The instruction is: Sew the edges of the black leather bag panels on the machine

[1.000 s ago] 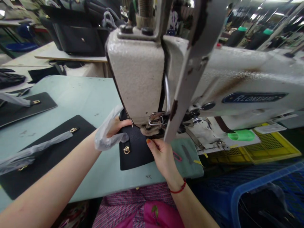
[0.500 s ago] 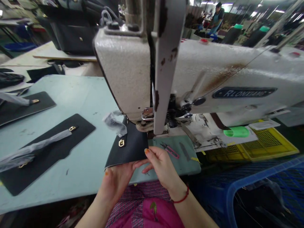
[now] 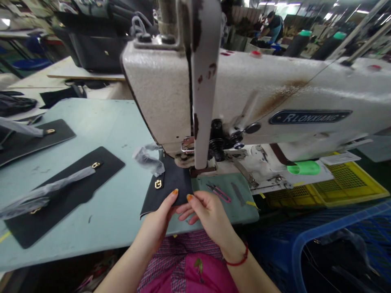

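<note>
A black leather bag panel (image 3: 174, 179) with a gold buckle (image 3: 158, 184) and a plastic-wrapped strap (image 3: 148, 160) lies with its far end under the head of the sewing machine (image 3: 159, 93). At its near edge, my left hand (image 3: 160, 217) grips the panel, thumb on top and fingers underneath. Just to the right, my right hand (image 3: 209, 213) pinches the near right corner between thumb and fingers. The needle and presser foot are hidden behind the machine head.
Pink-handled thread snips (image 3: 219, 193) lie right of the panel. Two more black panels (image 3: 91, 179) with wrapped straps rest on the table (image 3: 116, 219) at left. A blue crate (image 3: 301, 244) holding dark pieces stands at lower right, a yellow crate (image 3: 348, 183) behind it. Farther back, a person (image 3: 275, 27) bends over.
My left hand has moved right and up, bringing its thumb onto the panel's top. The panel's near left corner has shifted slightly right. My right hand keeps its pinch at the corner.
</note>
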Tool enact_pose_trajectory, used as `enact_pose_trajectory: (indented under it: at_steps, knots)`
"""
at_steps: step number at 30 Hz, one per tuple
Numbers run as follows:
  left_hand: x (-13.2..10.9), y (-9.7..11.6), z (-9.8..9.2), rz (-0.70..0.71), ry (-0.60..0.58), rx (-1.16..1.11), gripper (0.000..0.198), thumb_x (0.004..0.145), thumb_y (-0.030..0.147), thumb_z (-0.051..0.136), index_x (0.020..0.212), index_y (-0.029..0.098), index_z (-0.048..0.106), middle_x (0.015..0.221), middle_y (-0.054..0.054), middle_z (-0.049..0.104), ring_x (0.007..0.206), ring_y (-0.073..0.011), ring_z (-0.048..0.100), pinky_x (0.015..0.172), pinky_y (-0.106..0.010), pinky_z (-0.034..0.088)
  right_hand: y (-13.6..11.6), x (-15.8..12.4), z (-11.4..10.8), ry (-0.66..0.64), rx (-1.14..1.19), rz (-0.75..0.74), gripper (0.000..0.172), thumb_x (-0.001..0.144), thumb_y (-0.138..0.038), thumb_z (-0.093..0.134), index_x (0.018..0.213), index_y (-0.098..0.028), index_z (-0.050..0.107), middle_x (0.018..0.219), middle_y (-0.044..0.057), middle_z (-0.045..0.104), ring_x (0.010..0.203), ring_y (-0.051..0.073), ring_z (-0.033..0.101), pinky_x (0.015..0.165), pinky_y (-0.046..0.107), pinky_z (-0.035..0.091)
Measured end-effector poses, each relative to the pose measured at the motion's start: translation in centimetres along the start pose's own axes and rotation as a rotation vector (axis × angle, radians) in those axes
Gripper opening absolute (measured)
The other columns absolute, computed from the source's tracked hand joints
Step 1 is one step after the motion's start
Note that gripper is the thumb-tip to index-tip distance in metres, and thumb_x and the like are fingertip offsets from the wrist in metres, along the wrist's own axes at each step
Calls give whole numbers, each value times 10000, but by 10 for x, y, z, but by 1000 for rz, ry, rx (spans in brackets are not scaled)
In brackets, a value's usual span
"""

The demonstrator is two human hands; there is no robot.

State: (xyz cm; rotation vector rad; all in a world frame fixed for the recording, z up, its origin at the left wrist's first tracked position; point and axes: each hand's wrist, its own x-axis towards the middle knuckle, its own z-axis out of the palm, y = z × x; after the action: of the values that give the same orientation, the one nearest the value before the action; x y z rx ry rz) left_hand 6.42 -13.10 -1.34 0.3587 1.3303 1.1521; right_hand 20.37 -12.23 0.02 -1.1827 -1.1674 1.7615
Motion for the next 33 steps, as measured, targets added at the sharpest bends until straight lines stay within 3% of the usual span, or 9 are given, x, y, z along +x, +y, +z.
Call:
enact_pose_trajectory:
  at_steps: [3, 7, 11, 13, 17, 23, 33]
  knots:
    - [-2, 2, 4, -162, -57, -130, 440, 599, 422, 832, 893, 102, 756, 888, -137, 752, 819, -274, 697, 723, -355, 554, -2, -1, -3, -44, 68, 12, 379, 915, -475, 526, 841, -114, 615, 799, 109, 745, 631, 153, 716, 478, 159, 473]
    - [-3, 2, 1, -156, 8, -67, 396, 552, 419, 869, 743, 98, 736, 734, -82, 709, 654, -178, 618, 643, -286, 500, -2, -5, -10, -57, 122, 74, 426, 893, -516, 543, 867, -104, 645, 826, 130, 751, 618, 148, 712, 475, 160, 473]
    - [-3, 0, -7, -112, -68, 111, 475, 627, 534, 797, 483, 137, 580, 494, 7, 499, 504, -97, 411, 508, -241, 357, -3, 0, -15, -18, 139, 157, 579, 890, -631, 468, 798, -88, 648, 700, 136, 730, 518, 152, 682, 429, 170, 443]
    - [-2, -2, -8, -108, -69, 148, 493, 624, 551, 788, 471, 143, 557, 487, 16, 460, 506, -97, 379, 498, -245, 320, -4, 5, -14, -39, 105, 179, 614, 878, -665, 456, 743, -92, 633, 630, 121, 708, 462, 143, 652, 411, 172, 424]
    - [-1, -2, -9, -141, -58, 137, 471, 603, 535, 807, 509, 136, 575, 531, 7, 486, 548, -107, 397, 524, -245, 325, -3, 10, -10, -27, 45, 129, 524, 853, -619, 536, 714, -117, 594, 549, 62, 668, 404, 107, 588, 398, 161, 391]
    - [-3, 2, -7, -226, -218, -8, 516, 651, 540, 780, 466, 168, 475, 481, 58, 349, 497, -80, 255, 473, -235, 271, -3, 3, -7, 15, 10, 16, 421, 872, -517, 561, 732, -122, 605, 597, 46, 670, 475, 101, 596, 427, 163, 403]
    - [-2, 0, -8, -163, -117, 70, 481, 560, 519, 842, 498, 144, 547, 515, 45, 389, 532, -89, 320, 514, -246, 334, -10, -2, -3, 63, -20, -14, 371, 870, -473, 568, 716, -136, 594, 579, 27, 653, 470, 95, 577, 453, 179, 413]
